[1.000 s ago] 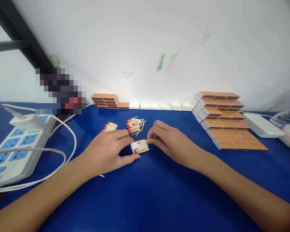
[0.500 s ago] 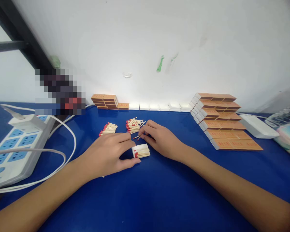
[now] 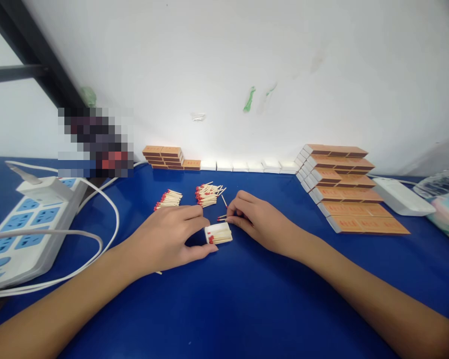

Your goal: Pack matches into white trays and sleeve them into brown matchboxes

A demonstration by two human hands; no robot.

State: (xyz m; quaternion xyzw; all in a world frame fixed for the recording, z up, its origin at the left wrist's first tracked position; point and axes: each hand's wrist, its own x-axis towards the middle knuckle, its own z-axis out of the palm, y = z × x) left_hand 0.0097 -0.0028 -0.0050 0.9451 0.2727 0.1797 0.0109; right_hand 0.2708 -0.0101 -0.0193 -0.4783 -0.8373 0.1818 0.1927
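Left hand: pinching white tray at nine o'clock.
Tray: likely light, squashy; hold sides.
Right hand: pinching matches, tray's one o'clock.
Matches: might snap; hold middles.

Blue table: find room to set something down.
Widest bare patch of table lies between the left arm and right arm, nearside of the matchbox tray; a smaller one separates the right hand from the stepped matchbox stack. Crowding is beyond the left hand, at the match piles.
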